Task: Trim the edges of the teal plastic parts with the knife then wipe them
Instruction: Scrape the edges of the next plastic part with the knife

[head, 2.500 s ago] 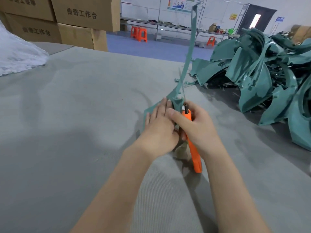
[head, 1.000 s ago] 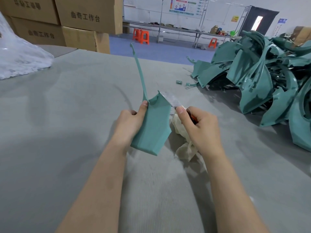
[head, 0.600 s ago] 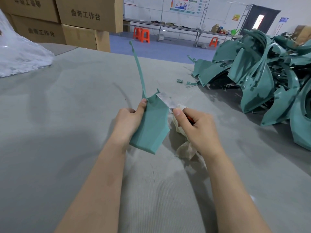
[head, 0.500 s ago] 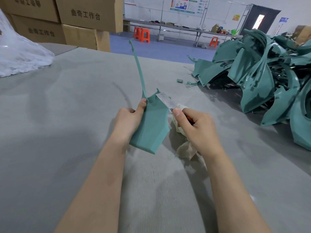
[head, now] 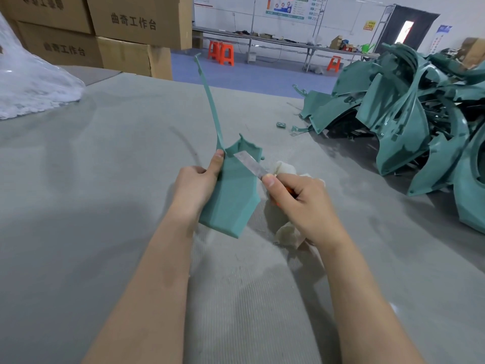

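Part (head: 231, 195): teal, flat panel end with a long thin arm rising from its far corner. It is held off the table (head: 105, 219), at centre, panel face toward the camera. That probably keeps the far edge in plain sight for trimming.

Left hand (head: 195, 187): grips the panel's left edge, thumb pressed near the base of the thin arm and fingers curled behind. The grip sits close to the cut, likely to steady the plastic against the blade.

Knife (head: 250, 164): the blade lies across the panel's upper right, tip toward the far edge near the arm's base. Whether the edge is biting cannot be told.

Right hand (head: 301, 203): closed round the orange handle, which is mostly hidden, index finger stretched forward onto the blade's root. A choked-up hold of this kind suits short, controlled shaving strokes.

Cloth (head: 286, 232): pale and bunched beneath the right hand, and it shows again past the knuckles. Cannot tell whether it is held or lying there. It is handy for the wipe, not yet begun.

Pile (head: 409, 122): many more teal parts at far right, well apart. A small offcut (head: 281, 124) lies near it.

Boxes (head: 126, 30) are stacked far left.
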The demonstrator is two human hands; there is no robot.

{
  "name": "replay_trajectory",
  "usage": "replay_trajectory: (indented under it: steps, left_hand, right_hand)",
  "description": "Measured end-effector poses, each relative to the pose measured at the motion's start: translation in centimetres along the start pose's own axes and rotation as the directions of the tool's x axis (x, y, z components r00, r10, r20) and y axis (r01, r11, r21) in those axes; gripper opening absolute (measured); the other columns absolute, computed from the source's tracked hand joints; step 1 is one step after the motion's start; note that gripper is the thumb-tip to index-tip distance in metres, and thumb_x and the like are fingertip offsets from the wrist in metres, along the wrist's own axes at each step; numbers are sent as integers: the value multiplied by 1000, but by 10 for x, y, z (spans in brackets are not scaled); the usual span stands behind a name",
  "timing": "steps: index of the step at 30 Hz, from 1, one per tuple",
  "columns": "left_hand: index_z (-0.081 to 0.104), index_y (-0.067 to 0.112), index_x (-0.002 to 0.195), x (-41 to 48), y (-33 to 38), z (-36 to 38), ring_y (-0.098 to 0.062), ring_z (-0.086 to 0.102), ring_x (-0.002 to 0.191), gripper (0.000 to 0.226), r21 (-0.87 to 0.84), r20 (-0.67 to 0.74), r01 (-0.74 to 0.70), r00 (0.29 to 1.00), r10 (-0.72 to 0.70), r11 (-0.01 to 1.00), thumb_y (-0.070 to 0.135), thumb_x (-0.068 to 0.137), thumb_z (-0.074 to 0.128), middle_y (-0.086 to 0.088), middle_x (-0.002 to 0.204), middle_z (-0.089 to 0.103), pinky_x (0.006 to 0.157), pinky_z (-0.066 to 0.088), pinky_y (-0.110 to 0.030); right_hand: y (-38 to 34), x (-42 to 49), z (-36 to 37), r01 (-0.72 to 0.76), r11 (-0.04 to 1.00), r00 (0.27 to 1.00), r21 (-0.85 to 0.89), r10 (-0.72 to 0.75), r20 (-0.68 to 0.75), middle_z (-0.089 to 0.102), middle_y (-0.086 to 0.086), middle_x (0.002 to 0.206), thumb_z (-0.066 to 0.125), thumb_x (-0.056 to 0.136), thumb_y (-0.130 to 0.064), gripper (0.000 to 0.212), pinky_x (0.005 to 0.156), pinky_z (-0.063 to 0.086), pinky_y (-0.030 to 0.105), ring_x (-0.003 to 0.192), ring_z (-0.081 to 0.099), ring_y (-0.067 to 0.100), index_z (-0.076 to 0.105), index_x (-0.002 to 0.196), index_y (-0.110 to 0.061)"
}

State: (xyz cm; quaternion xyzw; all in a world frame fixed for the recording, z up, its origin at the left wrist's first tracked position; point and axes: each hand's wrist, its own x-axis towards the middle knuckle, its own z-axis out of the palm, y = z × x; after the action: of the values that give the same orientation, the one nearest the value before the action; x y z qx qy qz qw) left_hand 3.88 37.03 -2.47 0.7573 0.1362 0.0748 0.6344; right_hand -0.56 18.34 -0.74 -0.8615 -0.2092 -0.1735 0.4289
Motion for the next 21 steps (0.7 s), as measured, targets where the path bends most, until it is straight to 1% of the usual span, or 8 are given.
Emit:
replay_trajectory:
  steps: [3,5,8,10,12,16,19,21]
  left_hand:
    - [60,10,83,-1,0,-1,-24,61,71,58,-36,6,14,1000,-14,999,68,79,57,-13,79,63,67,46,-34]
    - [61,10,82,-2,1,-2,-31,66,76,60,-32,-4,16,1000,-16,999,69,78,56,-18,84,68,73,53,-41]
    - [62,8,83,-4,2,-4,-38,68,84,61,-40,-17,15,1000,-16,999,69,79,57,-24,93,70,82,54,-48]
    - [61,9,85,-4,3,-4,-33,65,74,59,-59,-8,6,1000,-7,998,68,79,57,-22,85,68,83,53,-50]
    - [61,8,86,-5,3,-5,-26,60,73,59,-77,1,4,1000,-4,997,67,80,57,-18,83,63,82,53,-51]
    - [65,3,89,-6,4,-5,-25,59,74,64,-107,3,15,1000,-14,994,66,80,58,-19,83,64,75,52,-44]
    - [66,-4,91,-8,4,-5,-29,62,75,69,-126,2,15,1000,-15,992,63,82,59,-27,89,68,76,54,-48]
    - [65,-9,93,-8,2,-5,-34,65,76,70,-136,6,14,1000,-13,991,60,83,59,-29,95,68,76,54,-47]
  right_hand:
    - [-1,0,1,9,999,999,30,-11,41,33,-4,51,47,90,-57,59,51,25,21,50,31,6,42,58,-8]
    - [-1,0,1,9,999,998,44,-12,63,35,2,52,44,88,-60,60,52,26,26,51,31,8,42,58,-8]
    - [-4,0,1,-5,998,996,69,-1,86,35,4,52,43,86,-62,57,52,27,29,50,32,10,41,55,-15]
    - [-5,0,2,-6,997,995,73,-2,100,37,11,52,42,87,-62,54,51,28,30,49,33,11,41,54,-19]
    - [-6,0,2,-1,997,994,71,-7,108,39,14,52,42,87,-61,53,51,29,30,49,33,12,41,53,-21]
    - [-6,0,2,-11,996,992,89,0,127,40,6,50,46,90,-56,55,51,31,28,47,35,10,45,54,-15]
    - [-6,-1,2,-12,995,989,104,-4,151,39,11,49,46,91,-51,54,49,30,26,45,35,8,49,56,-11]
    - [-8,-1,2,-23,992,985,123,2,170,37,0,45,46,91,-51,56,48,30,22,43,35,6,51,58,-5]
